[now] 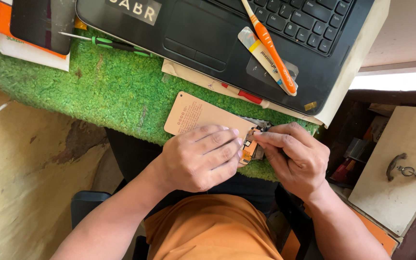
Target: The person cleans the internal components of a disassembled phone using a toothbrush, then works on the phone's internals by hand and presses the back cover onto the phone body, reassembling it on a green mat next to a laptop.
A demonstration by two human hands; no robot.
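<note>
The person is working at the near edge of the desk point(34, 144), on the green shaggy mat point(107, 91), and by the look of it is in the middle of fiddling with the open end of a dismantled phone point(203, 115), which is lying back-up near the mat's near edge, its tan cover facing the ceiling. The left hand point(201, 159) is lying curled over the phone's near side, fingers point(217, 142) pressing down and holding it steady. The right hand point(294, 156) is coming in from the right edge, wrist bent, fingers pinching together on the small orange-and-metal part point(250, 147) at the phone's exposed end. Any further handling there is calling for a light, exact grip, I'd say, since the piece is tiny. Behind, a black laptop point(208, 33) is carrying an orange toothbrush point(268, 41), and a green-handled screwdriver point(114, 45) is lying by its left corner.
</note>
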